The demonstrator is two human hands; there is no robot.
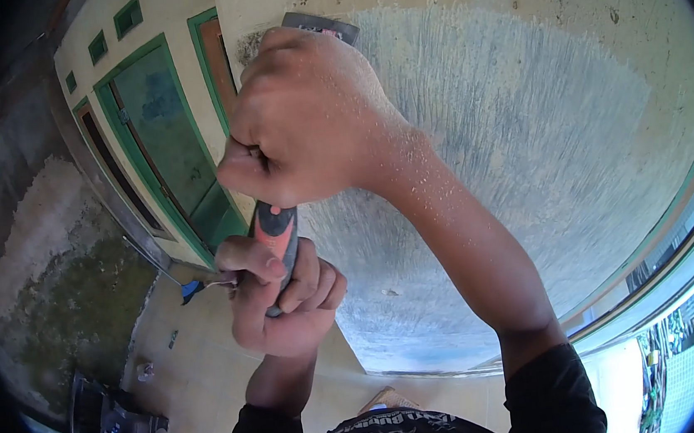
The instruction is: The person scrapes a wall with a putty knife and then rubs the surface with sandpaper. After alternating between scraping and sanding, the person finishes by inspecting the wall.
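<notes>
Both hands hold a scraper with an orange and black handle [275, 225] against a cream wall [510, 0]. My right hand [304, 120] is clenched around the upper part of the tool, just below its grey metal blade [320, 24], which rests on the wall. Gripping the bottom end of the handle is my left hand [281, 299]. Fine dust specks cover my right hand and forearm. A large patch of the wall [509, 159] is scraped down to streaky grey-blue.
The view is tilted. Green-framed doors [164, 142] stand at the left along the same building. A pale tiled floor [202, 356] holds a small blue object [191, 291]. A dark motorbike-like shape [112, 423] sits at the bottom left. A green window frame [680, 209] curves along the right.
</notes>
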